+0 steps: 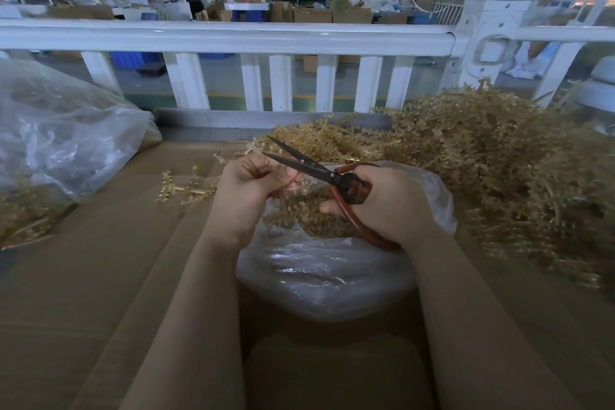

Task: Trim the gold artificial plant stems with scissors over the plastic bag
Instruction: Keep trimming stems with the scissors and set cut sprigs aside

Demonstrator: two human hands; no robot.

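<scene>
— Stem point(258, 151) first: where is it?
— Pinched in the left hand point(248, 186), fingers curled round it, gold tip poking up past the knuckles, right over the open bag point(326, 263).
— And the scissors point(312, 170)?
— In the right hand point(382, 203), fingers wrapped round the red handles. Dark blades are parted and point up and left, with the stem tip just beside them. Whether a blade touches the stem I cannot tell.
— What sits in the bag?
— Gold cuttings point(309, 220), seen through the mouth between both hands. The bag stands on the cardboard-covered worktop point(100, 276), close to the person.
— Anything else gold?
— A big pile point(482, 160) of stems at right, spreading behind the bag to the far edge. A few loose sprigs point(186, 186) lie on the worktop just left of the left hand.
— And at far left?
— A second, larger clear bag point(60, 136), crumpled, with more gold stems under its lower edge.
— Beyond the worktop?
— A white railing point(233, 36) with a post at right, then a workshop floor where people sit among cartons and screens, too distant for detail.
</scene>
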